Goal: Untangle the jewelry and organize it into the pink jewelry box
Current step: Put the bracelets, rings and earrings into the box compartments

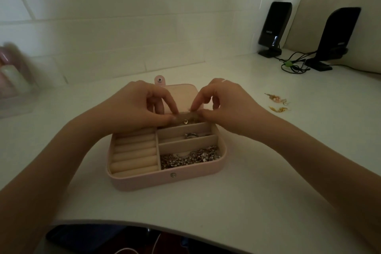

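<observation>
While open, pink jewelry box (pixel 144 181), beige-lined.

We can make out only one piece of lettering: a small pale brand word low on the front of the black speaker (pixel 274 27) standing toward the far right corner of the tabletop (pixel 226 202). It looks like "EDIFIER", though it is too small and dim for us to be sure. Nothing else here carries writing we can read.
</observation>
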Demonstrator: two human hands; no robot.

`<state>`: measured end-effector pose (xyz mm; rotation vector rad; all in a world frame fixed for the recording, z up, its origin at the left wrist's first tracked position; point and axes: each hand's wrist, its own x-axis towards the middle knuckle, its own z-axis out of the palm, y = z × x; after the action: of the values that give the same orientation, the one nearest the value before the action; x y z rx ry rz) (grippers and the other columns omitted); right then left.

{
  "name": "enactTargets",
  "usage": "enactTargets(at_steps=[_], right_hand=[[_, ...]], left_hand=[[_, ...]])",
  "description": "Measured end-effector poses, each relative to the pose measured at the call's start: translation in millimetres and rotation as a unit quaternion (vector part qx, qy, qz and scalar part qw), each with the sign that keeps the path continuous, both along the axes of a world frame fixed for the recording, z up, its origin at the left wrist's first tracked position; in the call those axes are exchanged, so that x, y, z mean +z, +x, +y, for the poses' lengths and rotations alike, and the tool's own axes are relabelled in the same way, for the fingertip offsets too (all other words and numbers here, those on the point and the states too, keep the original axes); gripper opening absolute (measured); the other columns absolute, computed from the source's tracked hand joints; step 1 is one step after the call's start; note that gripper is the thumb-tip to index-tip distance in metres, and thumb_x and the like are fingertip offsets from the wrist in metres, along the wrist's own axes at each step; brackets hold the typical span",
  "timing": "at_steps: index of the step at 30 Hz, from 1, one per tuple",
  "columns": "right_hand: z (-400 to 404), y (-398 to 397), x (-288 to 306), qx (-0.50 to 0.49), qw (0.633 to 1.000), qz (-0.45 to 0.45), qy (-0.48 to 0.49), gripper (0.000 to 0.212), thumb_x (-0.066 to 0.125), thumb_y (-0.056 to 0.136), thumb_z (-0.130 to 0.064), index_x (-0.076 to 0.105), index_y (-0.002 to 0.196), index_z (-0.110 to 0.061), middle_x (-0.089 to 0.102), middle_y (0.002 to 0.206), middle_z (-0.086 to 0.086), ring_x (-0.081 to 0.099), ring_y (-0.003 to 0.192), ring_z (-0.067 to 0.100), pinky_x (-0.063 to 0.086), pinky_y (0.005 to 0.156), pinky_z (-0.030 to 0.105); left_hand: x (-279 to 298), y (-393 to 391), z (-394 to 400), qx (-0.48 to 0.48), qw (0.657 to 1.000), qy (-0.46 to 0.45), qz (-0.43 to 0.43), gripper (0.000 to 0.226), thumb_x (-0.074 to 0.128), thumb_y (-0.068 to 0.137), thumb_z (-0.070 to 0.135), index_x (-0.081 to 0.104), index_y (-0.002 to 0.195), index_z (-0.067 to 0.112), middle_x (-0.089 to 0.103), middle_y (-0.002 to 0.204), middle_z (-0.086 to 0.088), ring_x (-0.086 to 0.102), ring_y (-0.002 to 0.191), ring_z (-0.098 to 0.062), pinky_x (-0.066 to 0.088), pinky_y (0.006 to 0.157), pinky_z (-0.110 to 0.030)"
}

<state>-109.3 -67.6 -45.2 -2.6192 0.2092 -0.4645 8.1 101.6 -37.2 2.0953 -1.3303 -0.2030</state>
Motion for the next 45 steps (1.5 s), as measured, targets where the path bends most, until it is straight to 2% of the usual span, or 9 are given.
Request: enactTargets(at_steps=[5, 11, 14, 19, 28, 33, 37, 42, 45], right_hand=[[-40, -1, 9, -0.101, 0.992, -0.068, 0.020, 0.021, 0.061, 0.086, -0.008, 0.069, 0.090, -0.027, 0.060, 0.083, -0.009, 0.051, 0.061, 0.002, 0.042, 0.049, 0.009], [-72, -6, -10, -0.182, 0.981, 0.065, -0.014, 0.021, 0.067, 0.084, -0.023, 0.070, 0.103, -0.016, 0.066, 0.102, 0.002, 0.052, 0.076, 0.009, 0.036, 0.067, 0.019], [-70, -6, -6, -0.176, 0.982, 0.063, 0.000, 0.017, 0.071, 0.080, -0.029, 0.073, 0.092, -0.018, 0.068, 0.092, -0.002, 0.049, 0.065, 0.001, 0.035, 0.054, 0.015], [-67, -7, 0, -0.130, 0.980, 0.148, -0.007, 0.028, 0.076, 0.072, -0.044, 0.066, 0.086, -0.021, 0.058, 0.082, -0.009, 0.050, 0.071, 0.002, 0.037, 0.057, 0.017], [-61, -4, -4, -0.097, 0.989, 0.111, 0.021, 0.016, 0.074, 0.078, -0.027, 0.066, 0.081, -0.013, 0.063, 0.066, -0.008, 0.055, 0.056, 0.000, 0.038, 0.046, 0.005], [-46, -8, 10, -0.025, 0.972, 0.036, 0.231, 0.017, 0.075, 0.075, -0.020, 0.066, 0.081, -0.007, 0.066, 0.065, -0.001, 0.055, 0.050, 0.000, 0.043, 0.051, 0.012], [-20, -12, 23, 0.105, 0.890, -0.009, 0.444, 0.021, 0.069, 0.068, -0.020, 0.062, 0.083, -0.006, 0.062, 0.066, 0.001, 0.054, 0.057, 0.006, 0.047, 0.055, 0.014], [5, -11, 22, 0.180, 0.879, -0.011, 0.441, 0.023, 0.062, 0.080, -0.011, 0.066, 0.102, -0.004, 0.067, 0.076, 0.005, 0.060, 0.067, 0.011, 0.050, 0.065, 0.018], [8, -9, 19, 0.187, 0.880, -0.030, 0.436, 0.021, 0.063, 0.078, -0.014, 0.067, 0.096, -0.004, 0.067, 0.083, 0.010, 0.061, 0.078, 0.021, 0.053, 0.074, 0.024]], left_hand=[[-2, 4, 0, -0.003, 0.999, -0.030, -0.019, 0.006, 0.074, 0.074, 0.030, 0.070, 0.079, 0.033, 0.054, 0.055, 0.013, 0.048, 0.050, -0.001, 0.036, 0.054, -0.007], [-3, 7, 1, -0.032, 0.999, 0.017, -0.036, 0.021, 0.077, 0.071, 0.026, 0.067, 0.086, 0.036, 0.060, 0.064, 0.010, 0.050, 0.053, -0.003, 0.038, 0.054, -0.012], [-5, 6, 0, -0.031, 0.998, 0.024, -0.051, 0.026, 0.076, 0.070, 0.021, 0.064, 0.087, 0.037, 0.060, 0.066, 0.009, 0.050, 0.053, -0.004, 0.038, 0.054, -0.011], [-6, 4, -1, -0.019, 0.998, 0.021, -0.064, 0.023, 0.075, 0.072, 0.025, 0.063, 0.086, 0.038, 0.060, 0.068, 0.010, 0.050, 0.055, -0.004, 0.037, 0.054, -0.011], [-7, 4, -1, -0.013, 0.999, 0.007, -0.048, 0.018, 0.075, 0.074, 0.027, 0.066, 0.086, 0.036, 0.059, 0.065, 0.013, 0.048, 0.053, -0.004, 0.038, 0.053, -0.013], [-8, 4, -3, -0.007, 0.999, -0.032, -0.031, 0.018, 0.072, 0.077, 0.020, 0.066, 0.085, 0.035, 0.061, 0.069, 0.008, 0.049, 0.053, -0.004, 0.038, 0.053, -0.011], [-7, 1, -5, -0.015, 0.997, -0.078, 0.020, 0.019, 0.072, 0.074, 0.039, 0.065, 0.092, 0.037, 0.066, 0.089, 0.017, 0.059, 0.075, -0.003, 0.043, 0.065, -0.012], [-4, -10, -6, -0.065, 0.986, -0.061, 0.141, 0.032, 0.067, 0.068, 0.051, 0.069, 0.097, 0.038, 0.071, 0.097, 0.008, 0.066, 0.094, -0.010, 0.052, 0.086, -0.037], [-4, -15, -7, -0.103, 0.975, -0.064, 0.185, 0.023, 0.069, 0.074, 0.035, 0.070, 0.096, 0.030, 0.072, 0.093, -0.002, 0.067, 0.088, -0.013, 0.054, 0.083, -0.031]])
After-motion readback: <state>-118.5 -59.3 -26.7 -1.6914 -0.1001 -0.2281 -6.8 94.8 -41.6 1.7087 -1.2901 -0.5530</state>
